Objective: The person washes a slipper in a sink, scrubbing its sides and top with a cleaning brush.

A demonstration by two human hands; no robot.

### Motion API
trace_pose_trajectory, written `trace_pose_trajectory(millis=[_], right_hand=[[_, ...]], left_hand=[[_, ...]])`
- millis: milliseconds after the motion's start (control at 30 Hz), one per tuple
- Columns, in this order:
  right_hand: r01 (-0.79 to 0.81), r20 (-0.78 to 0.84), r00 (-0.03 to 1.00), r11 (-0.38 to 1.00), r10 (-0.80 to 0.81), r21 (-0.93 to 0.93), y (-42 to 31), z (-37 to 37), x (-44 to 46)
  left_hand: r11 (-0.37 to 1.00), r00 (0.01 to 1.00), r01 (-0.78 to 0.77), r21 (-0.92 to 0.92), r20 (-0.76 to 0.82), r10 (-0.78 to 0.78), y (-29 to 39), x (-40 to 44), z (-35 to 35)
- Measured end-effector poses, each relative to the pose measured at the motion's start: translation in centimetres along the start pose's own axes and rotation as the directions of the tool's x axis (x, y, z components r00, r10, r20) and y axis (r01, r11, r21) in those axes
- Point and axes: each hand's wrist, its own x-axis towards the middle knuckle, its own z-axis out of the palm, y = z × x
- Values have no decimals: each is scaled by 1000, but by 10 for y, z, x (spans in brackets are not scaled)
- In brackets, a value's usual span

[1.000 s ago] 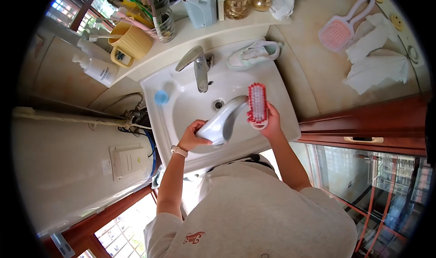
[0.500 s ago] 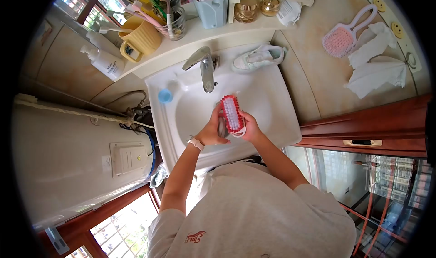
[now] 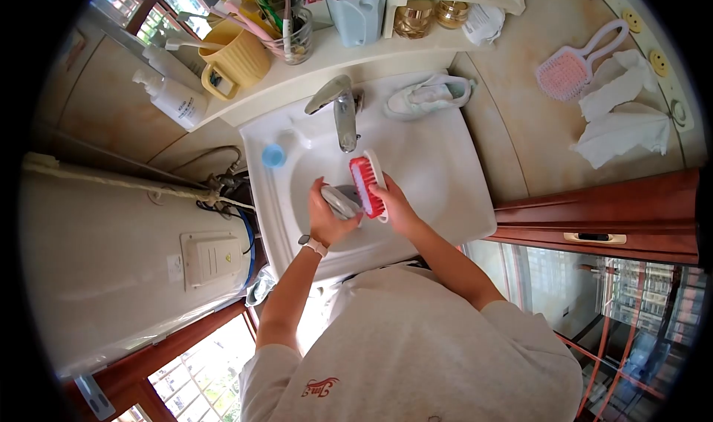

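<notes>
My right hand (image 3: 395, 205) is wrapped round a scrub brush (image 3: 377, 181) with a white back and red and white bristles. The brush stands on its side over the basin, bristles facing left. In my left hand (image 3: 327, 218) is a pale shoe (image 3: 340, 200), mostly covered by the fingers. The shoe lies close to the left of the bristles, with a small gap between. Both hands are over the white sink (image 3: 438, 192), below the chrome faucet (image 3: 344, 118). A second white shoe (image 3: 423, 99) rests on the sink's back right rim.
A small blue cup (image 3: 273, 155) stands on the sink's left rim. Behind are a yellow mug (image 3: 241, 58), a pump bottle (image 3: 174, 103) and a blue holder (image 3: 356, 21). A pink hairbrush (image 3: 566, 73) and tissues (image 3: 620, 132) lie on the right. A white tank (image 3: 126, 251) is at left.
The brush has turned from bristles up to bristles facing left. My left hand has moved left, away from the brush, and the shoe in it shows more.
</notes>
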Motion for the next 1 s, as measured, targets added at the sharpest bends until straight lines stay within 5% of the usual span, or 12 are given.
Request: trace_pose_trajectory(millis=[67,133,200,267,400,467,533,600,667,800,833,1000], right_hand=[[32,-21,999,983,-37,-179,4,-6,-9],[263,166,962,578,-217,-773,-1,-7,-17],[352,204,915,441,-349,-826,-9,1,-7],[369,321,860,50,-396,-928,-27,7,8],[299,311,900,-87,-305,-950,-8,-7,-16],[318,278,886,50,-370,-947,-3,-12,-16],[326,340,849,-105,-403,-939,-30,14,-10],[296,317,849,-116,-422,-948,-28,17,-16],[218,279,911,-219,-304,-951,-22,12,-25],[225,221,889,-36,-401,-974,-16,11,-28],[249,262,868,-86,-421,-965,-29,28,-20],[222,328,842,-278,-429,-935,-27,23,-25]], left_hand=[[998,996,26,56,-90,-21,-4,6,5],[985,991,114,133,-78,-105,6,14,5],[976,995,59,211,-95,-40,14,19,15],[975,998,6,223,-65,9,7,23,27],[986,989,150,-77,5,-150,-4,42,17],[991,991,131,8,-8,-130,9,35,25],[974,985,-161,158,-38,168,1,25,42],[981,990,-135,138,-22,139,-7,22,38],[990,992,121,-79,-25,-123,-10,40,27],[999,1000,-22,29,-21,23,-3,24,35],[978,982,-182,100,60,177,3,18,41],[971,974,-208,122,-68,217,17,25,45]])
